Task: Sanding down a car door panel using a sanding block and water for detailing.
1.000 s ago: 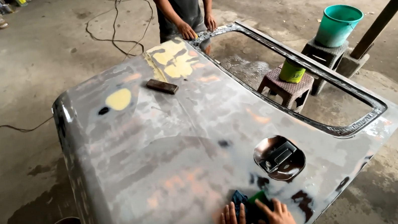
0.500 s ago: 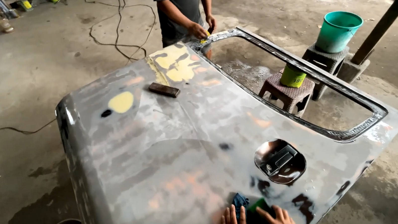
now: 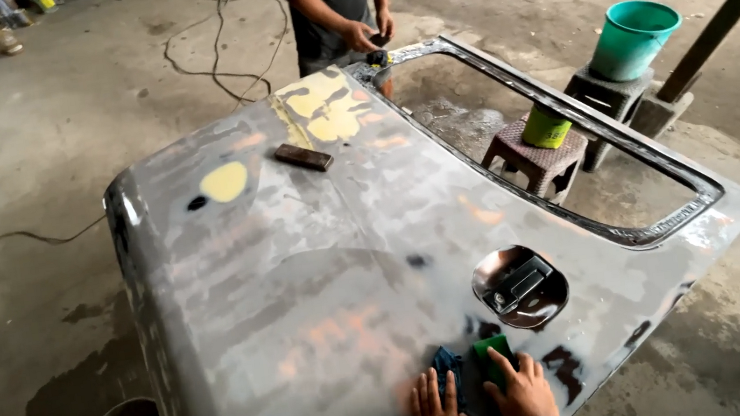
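Grey stained concrete floor [image 3: 54, 162]; black cable [image 3: 219, 48] trailing; teal plastic bucket [image 3: 633, 38] on dark stool [image 3: 606, 96].

An auto body workshop: a stripped car door panel [image 3: 322, 280] (filler patches near its far edge) over stained concrete floor [image 3: 51, 134], cables [image 3: 220, 57] trailing.

A teal bucket [image 3: 632, 38] stands on a dark stool [image 3: 603, 97], a yellow-green can [image 3: 545, 127] on a brown stool [image 3: 535, 156].
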